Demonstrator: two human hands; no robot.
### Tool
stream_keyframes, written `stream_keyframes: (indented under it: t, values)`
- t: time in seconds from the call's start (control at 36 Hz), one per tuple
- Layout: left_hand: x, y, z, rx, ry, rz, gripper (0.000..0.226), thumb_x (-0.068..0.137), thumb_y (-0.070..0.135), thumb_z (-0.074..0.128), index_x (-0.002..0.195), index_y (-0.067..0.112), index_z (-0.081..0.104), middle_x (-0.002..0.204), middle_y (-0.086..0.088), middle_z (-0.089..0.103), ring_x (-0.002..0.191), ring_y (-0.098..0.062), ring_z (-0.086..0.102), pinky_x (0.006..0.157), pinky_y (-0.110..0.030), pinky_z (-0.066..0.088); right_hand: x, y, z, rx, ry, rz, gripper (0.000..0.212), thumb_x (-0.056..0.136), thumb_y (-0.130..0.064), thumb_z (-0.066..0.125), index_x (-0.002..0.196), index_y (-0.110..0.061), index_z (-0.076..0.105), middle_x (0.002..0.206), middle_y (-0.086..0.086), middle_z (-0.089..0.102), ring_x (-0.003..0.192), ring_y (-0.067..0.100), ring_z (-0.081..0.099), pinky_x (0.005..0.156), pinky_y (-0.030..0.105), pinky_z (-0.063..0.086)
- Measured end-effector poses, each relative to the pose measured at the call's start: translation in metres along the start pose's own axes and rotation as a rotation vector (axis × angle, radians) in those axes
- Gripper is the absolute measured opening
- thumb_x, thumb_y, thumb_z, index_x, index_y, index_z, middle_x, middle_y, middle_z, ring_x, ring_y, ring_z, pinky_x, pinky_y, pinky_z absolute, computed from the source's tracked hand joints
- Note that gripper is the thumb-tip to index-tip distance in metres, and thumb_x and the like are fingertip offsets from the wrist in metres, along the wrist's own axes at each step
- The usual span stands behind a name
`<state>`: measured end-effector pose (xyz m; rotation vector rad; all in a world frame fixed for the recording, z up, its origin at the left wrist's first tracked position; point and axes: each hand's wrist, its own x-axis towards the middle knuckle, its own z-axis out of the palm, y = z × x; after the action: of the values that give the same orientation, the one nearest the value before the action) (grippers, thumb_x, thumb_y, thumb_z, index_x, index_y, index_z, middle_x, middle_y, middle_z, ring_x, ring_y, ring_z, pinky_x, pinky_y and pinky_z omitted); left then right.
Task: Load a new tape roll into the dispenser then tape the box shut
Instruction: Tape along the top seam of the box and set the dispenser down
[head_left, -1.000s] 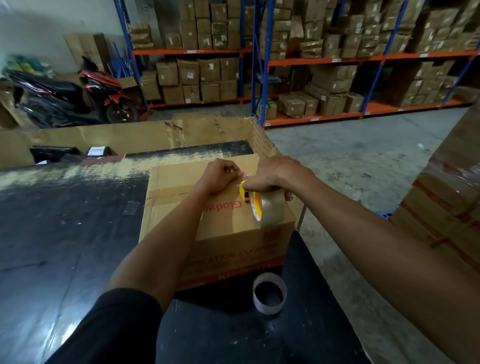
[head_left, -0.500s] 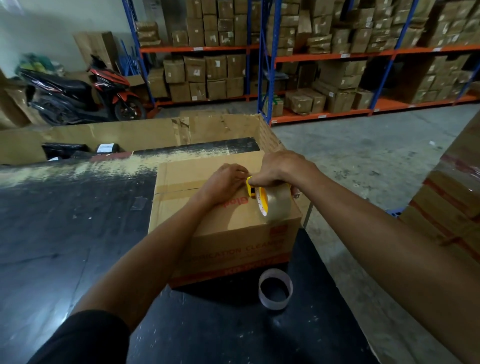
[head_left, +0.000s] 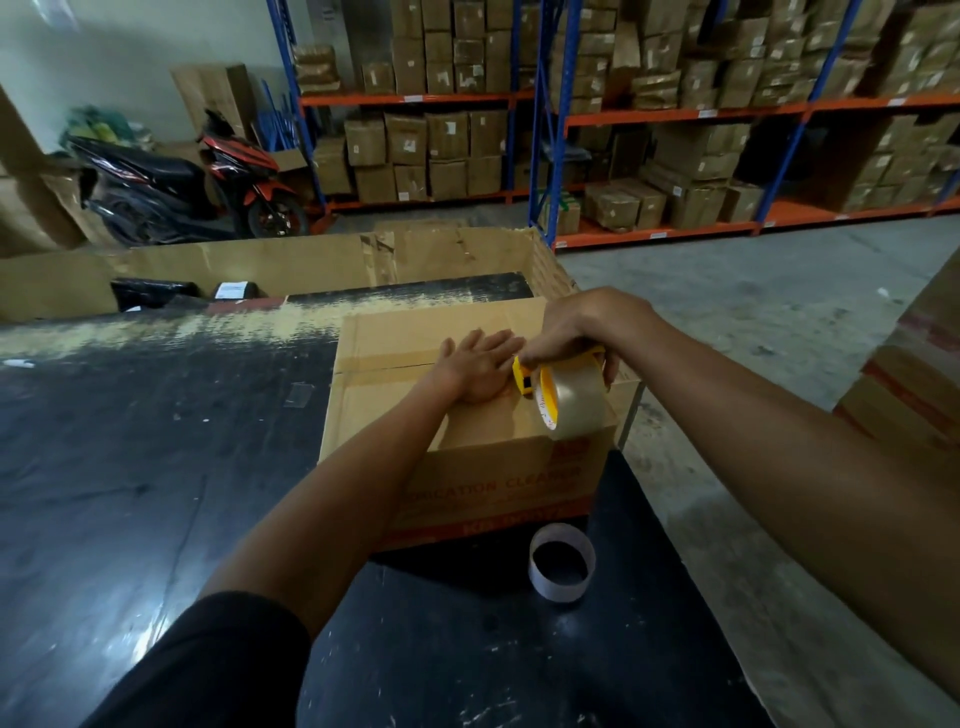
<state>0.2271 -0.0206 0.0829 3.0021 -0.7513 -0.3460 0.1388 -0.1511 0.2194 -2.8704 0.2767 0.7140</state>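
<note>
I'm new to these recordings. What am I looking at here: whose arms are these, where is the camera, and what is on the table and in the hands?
There is no machine: a person wears one camera on the head, looking down at their own bare arms. A cardboard box sits on a dark table. The left hand lies flat and open on the box top. The right hand grips a yellow dispenser loaded with a clear tape roll, held at the box top. An empty tape core stands on the table in front of the box.

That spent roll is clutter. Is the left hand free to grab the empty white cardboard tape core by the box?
Probably yes: the left hand lies flat and empty on the box, and nothing covers the empty white cardboard tape core.
</note>
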Motion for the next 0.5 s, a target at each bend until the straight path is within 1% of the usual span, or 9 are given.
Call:
stream_keyframes:
  t: [0.06, 0.11, 0.17, 0.22, 0.25, 0.31, 0.36, 0.42, 0.5]
  values:
    - [0.000, 0.002, 0.001, -0.007, 0.002, -0.011, 0.071, 0.105, 0.050, 0.037, 0.163, 0.035, 0.000, 0.174, 0.008, -0.005, 0.161, -0.028, -0.006, 0.126, -0.063, 0.004, 0.000, 0.006, 0.003, 0.005, -0.020, 0.034, 0.073, 0.083, -0.058, 0.072, 0.127, -0.004, 0.048, 0.121, 0.024, 0.058, 0.083, 0.036, 0.073, 0.072, 0.045, 0.066]
    - [0.002, 0.002, 0.001, -0.005, -0.009, -0.018, 0.069, 0.106, 0.050, 0.036, 0.163, 0.036, -0.001, 0.174, 0.008, -0.007, 0.161, -0.029, -0.007, 0.125, -0.064, 0.004, -0.009, 0.011, 0.005, -0.018, -0.048, 0.033, 0.070, 0.081, -0.059, 0.073, 0.121, -0.009, 0.046, 0.121, 0.024, 0.057, 0.084, 0.036, 0.073, 0.072, 0.045, 0.066]
    - [0.003, 0.002, -0.001, 0.011, -0.023, -0.022, 0.067, 0.107, 0.048, 0.033, 0.163, 0.036, -0.001, 0.174, 0.008, -0.008, 0.161, -0.029, -0.008, 0.125, -0.065, 0.004, -0.021, 0.013, 0.007, -0.050, -0.050, 0.022, 0.065, 0.084, -0.057, 0.071, 0.116, -0.008, 0.045, 0.119, 0.024, 0.059, 0.080, 0.035, 0.075, 0.072, 0.044, 0.066]
    - [0.003, 0.005, 0.000, 0.018, -0.024, -0.012, 0.066, 0.107, 0.049, 0.030, 0.163, 0.035, -0.002, 0.174, 0.006, -0.010, 0.160, -0.031, -0.008, 0.124, -0.066, 0.004, -0.030, 0.017, 0.012, -0.052, -0.026, 0.010, 0.062, 0.086, -0.056, 0.070, 0.115, -0.006, 0.047, 0.113, 0.023, 0.061, 0.074, 0.034, 0.075, 0.062, 0.040, 0.064]
    - [0.001, 0.004, 0.000, 0.007, -0.012, -0.015, 0.066, 0.107, 0.050, 0.029, 0.163, 0.036, -0.001, 0.173, 0.005, -0.012, 0.160, -0.031, -0.009, 0.124, -0.067, 0.003, -0.032, 0.016, 0.014, -0.042, -0.011, 0.001, 0.061, 0.087, -0.054, 0.070, 0.117, -0.005, 0.049, 0.111, 0.022, 0.061, 0.075, 0.034, 0.074, 0.059, 0.040, 0.063]
    - [-0.005, 0.006, -0.001, -0.049, 0.005, -0.025, 0.067, 0.105, 0.056, 0.031, 0.163, 0.039, 0.001, 0.172, 0.006, -0.019, 0.159, -0.032, -0.013, 0.124, -0.066, 0.000, -0.032, 0.016, 0.015, -0.025, -0.001, -0.008, 0.065, 0.088, -0.050, 0.069, 0.131, -0.005, 0.048, 0.117, 0.022, 0.057, 0.081, 0.036, 0.071, 0.063, 0.041, 0.063]
    - [-0.011, 0.009, -0.002, -0.082, 0.015, -0.018, 0.068, 0.104, 0.061, 0.031, 0.162, 0.042, 0.002, 0.170, 0.011, -0.022, 0.159, -0.031, -0.017, 0.123, -0.069, -0.003, -0.035, 0.015, 0.013, -0.004, -0.007, -0.013, 0.070, 0.090, -0.047, 0.069, 0.141, -0.007, 0.043, 0.131, 0.024, 0.051, 0.088, 0.038, 0.069, 0.072, 0.044, 0.063]
    - [-0.015, 0.014, 0.000, -0.063, 0.011, -0.001, 0.066, 0.104, 0.060, 0.027, 0.162, 0.042, 0.002, 0.172, 0.014, -0.015, 0.159, -0.028, -0.015, 0.121, -0.072, -0.004, -0.037, 0.015, 0.011, 0.013, -0.007, -0.027, 0.073, 0.091, -0.046, 0.068, 0.146, -0.006, 0.040, 0.140, 0.024, 0.048, 0.090, 0.038, 0.068, 0.077, 0.045, 0.063]
    - [-0.016, 0.018, 0.002, -0.032, 0.012, -0.035, 0.065, 0.105, 0.061, 0.023, 0.162, 0.041, 0.000, 0.173, 0.015, -0.006, 0.161, -0.025, -0.009, 0.121, -0.072, -0.003, -0.038, 0.016, 0.014, 0.015, -0.005, -0.028, 0.071, 0.091, -0.047, 0.068, 0.143, -0.005, 0.043, 0.132, 0.024, 0.052, 0.088, 0.037, 0.069, 0.076, 0.045, 0.064]
